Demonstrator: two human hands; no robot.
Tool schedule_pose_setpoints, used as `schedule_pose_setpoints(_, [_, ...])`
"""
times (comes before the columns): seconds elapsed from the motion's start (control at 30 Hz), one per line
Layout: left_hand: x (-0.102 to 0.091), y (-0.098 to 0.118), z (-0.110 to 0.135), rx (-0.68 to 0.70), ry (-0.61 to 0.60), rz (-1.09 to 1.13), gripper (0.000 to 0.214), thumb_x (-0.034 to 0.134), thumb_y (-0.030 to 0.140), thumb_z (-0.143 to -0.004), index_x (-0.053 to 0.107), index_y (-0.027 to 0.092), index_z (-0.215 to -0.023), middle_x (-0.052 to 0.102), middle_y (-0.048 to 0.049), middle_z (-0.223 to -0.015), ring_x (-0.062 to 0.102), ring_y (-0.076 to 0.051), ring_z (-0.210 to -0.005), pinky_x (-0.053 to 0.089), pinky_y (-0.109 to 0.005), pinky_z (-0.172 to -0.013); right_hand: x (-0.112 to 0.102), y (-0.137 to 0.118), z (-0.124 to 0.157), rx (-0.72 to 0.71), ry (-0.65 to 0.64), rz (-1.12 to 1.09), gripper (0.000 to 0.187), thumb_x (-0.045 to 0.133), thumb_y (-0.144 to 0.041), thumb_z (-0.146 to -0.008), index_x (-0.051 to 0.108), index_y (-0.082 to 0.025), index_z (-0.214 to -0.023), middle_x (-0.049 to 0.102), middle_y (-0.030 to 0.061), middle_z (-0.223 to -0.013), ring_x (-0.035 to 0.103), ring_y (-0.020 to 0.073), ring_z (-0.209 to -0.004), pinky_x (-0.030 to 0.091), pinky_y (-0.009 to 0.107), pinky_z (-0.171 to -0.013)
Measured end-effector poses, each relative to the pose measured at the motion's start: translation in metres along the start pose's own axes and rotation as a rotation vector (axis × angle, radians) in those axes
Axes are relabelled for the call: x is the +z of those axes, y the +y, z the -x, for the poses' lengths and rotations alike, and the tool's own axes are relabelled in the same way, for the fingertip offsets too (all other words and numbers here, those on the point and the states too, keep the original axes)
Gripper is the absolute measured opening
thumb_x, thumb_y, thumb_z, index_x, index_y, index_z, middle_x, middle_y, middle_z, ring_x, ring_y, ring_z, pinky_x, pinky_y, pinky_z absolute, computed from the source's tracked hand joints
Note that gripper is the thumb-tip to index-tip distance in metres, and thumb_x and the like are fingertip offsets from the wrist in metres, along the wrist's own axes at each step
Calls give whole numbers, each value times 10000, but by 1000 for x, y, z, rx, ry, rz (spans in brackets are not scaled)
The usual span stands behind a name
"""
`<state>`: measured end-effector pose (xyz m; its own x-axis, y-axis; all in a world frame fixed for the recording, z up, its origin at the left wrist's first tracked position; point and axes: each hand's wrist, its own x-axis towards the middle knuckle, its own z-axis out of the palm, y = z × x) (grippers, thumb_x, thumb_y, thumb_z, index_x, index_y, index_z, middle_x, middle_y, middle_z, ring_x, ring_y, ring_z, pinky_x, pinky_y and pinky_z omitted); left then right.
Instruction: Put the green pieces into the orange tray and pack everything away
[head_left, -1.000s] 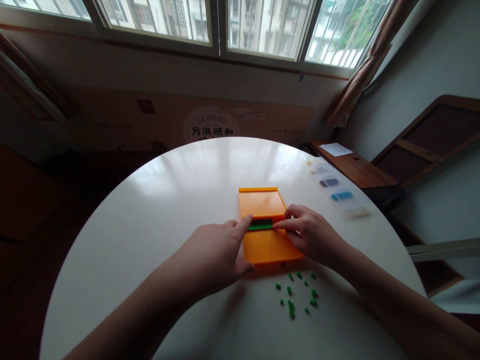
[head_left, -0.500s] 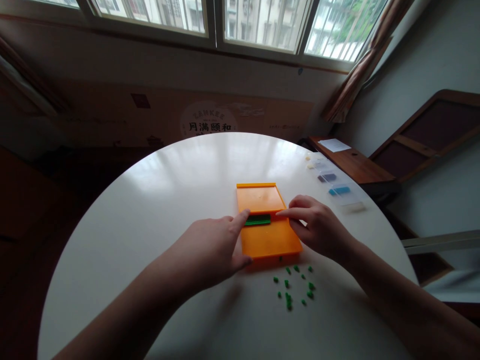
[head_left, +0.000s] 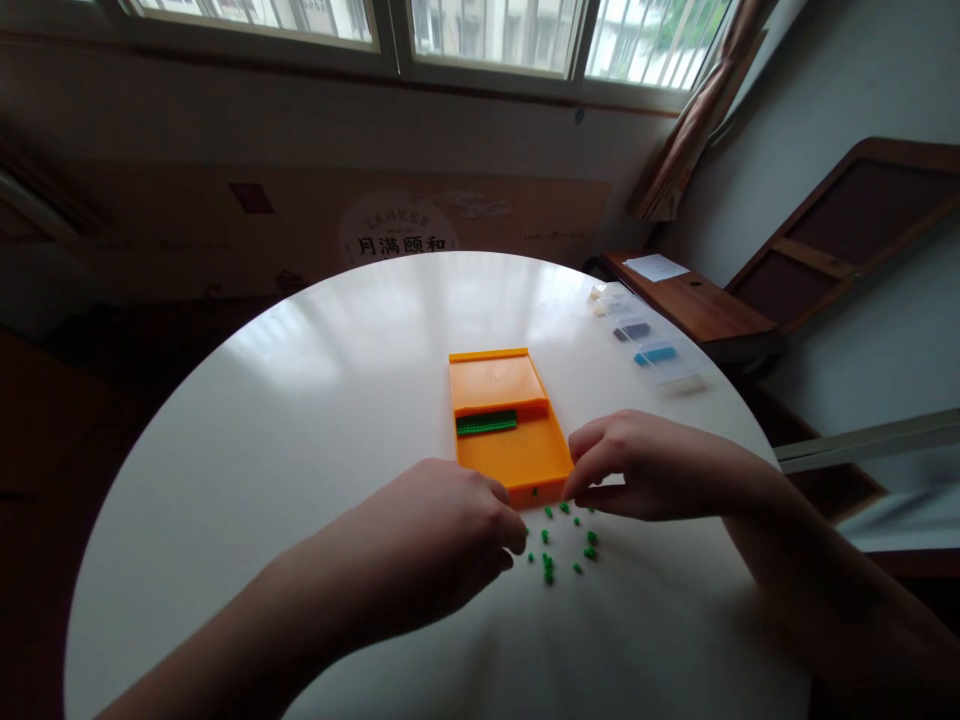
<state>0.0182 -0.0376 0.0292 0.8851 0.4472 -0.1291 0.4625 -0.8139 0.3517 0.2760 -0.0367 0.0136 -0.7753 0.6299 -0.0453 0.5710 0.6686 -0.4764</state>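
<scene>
An orange flat tray (head_left: 510, 455) lies on the round white table (head_left: 300, 420). A short row of green pieces (head_left: 486, 423) sits in a slot across the tray's middle. Several loose small green pieces (head_left: 559, 545) are scattered on the table just in front of the tray. My left hand (head_left: 435, 540) hovers at the left of the scatter, fingers curled with their tips together. My right hand (head_left: 652, 465) is at the tray's near right corner, fingers pinched downward over the pieces. What either hand holds is hidden.
Several clear small bags (head_left: 649, 350) with blue, dark and pale contents lie at the table's right edge. A wooden side table (head_left: 697, 305) with a paper sheet (head_left: 654, 267) stands beyond. A cardboard panel (head_left: 405, 225) leans under the window.
Both hands have drawn back from the green row in the tray toward me, down to the loose green pieces. The view has shifted, so the tray sits further left.
</scene>
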Motion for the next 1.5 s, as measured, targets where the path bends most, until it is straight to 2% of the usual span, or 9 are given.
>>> schedule_pose_setpoints(0.13, [4,6,-4,32,-57,47,129,642,152,-779,672,276,-779,651,37,-678,573,-135,-581,362,-232,-546,-3,3,2,43,-81,-25,205,616,-175,-811,739,-270,-945,634,-17,-826,541,42,-697,378,154,-667])
schedule_pose_setpoints(0.3, [4,11,-8,45,-117,88,158,673,147,-758,681,287,-828,649,32,-674,584,-141,-578,381,-227,-540,-7,4,5,58,-86,-37,218,597,-163,-811,746,-267,-932,633,-20,-797,533,47,-675,381,157,-652])
schedule_pose_setpoints(0.53, [12,9,-15,84,-55,31,123,664,127,-755,638,247,-747,603,40,-642,555,-118,-553,362,-220,-511,-11,6,5,82,-68,-40,219,598,-137,-790,746,-248,-906,627,-29,-775,522,40,-662,387,147,-646])
schedule_pose_setpoints(0.67, [14,7,-15,79,-68,26,119,630,145,-788,621,229,-706,600,29,-632,525,-109,-527,354,-209,-512,-12,7,7,113,-84,-36,196,593,-140,-791,742,-239,-872,637,-29,-778,529,42,-667,383,146,-644])
schedule_pose_setpoints(0.83, [13,6,-16,62,-88,34,99,645,156,-782,636,243,-734,617,32,-650,543,-111,-549,361,-205,-523,-9,6,8,124,-110,-30,205,598,-137,-775,747,-238,-873,651,-21,-780,543,55,-666,380,161,-641])
schedule_pose_setpoints(1.03, [8,3,-13,33,-74,18,116,624,153,-792,661,253,-746,630,34,-652,563,-118,-556,355,-225,-519,-8,1,8,60,-28,-13,235,580,-133,-795,743,-258,-910,648,-22,-796,553,56,-689,376,165,-654])
schedule_pose_setpoints(1.17, [7,-3,-10,4,-30,-9,184,566,129,-810,678,243,-720,656,21,-678,589,-127,-580,368,-236,-538,-4,-1,6,67,6,46,216,593,-154,-802,735,-276,-912,647,-36,-793,553,49,-686,362,170,-648])
schedule_pose_setpoints(1.4, [8,-6,-10,-9,-50,-10,224,550,86,-769,626,208,-597,625,25,-617,537,-106,-525,358,-230,-523,5,-5,7,115,-38,106,211,584,-164,-791,737,-292,-863,657,-39,-793,566,72,-687,359,203,-658])
schedule_pose_setpoints(1.5, [8,-8,-8,-48,-61,1,202,562,105,-776,673,232,-665,667,17,-686,590,-128,-597,387,-234,-567,6,-6,9,109,-42,100,213,586,-166,-789,736,-300,-860,655,-42,-787,572,76,-700,364,205,-667])
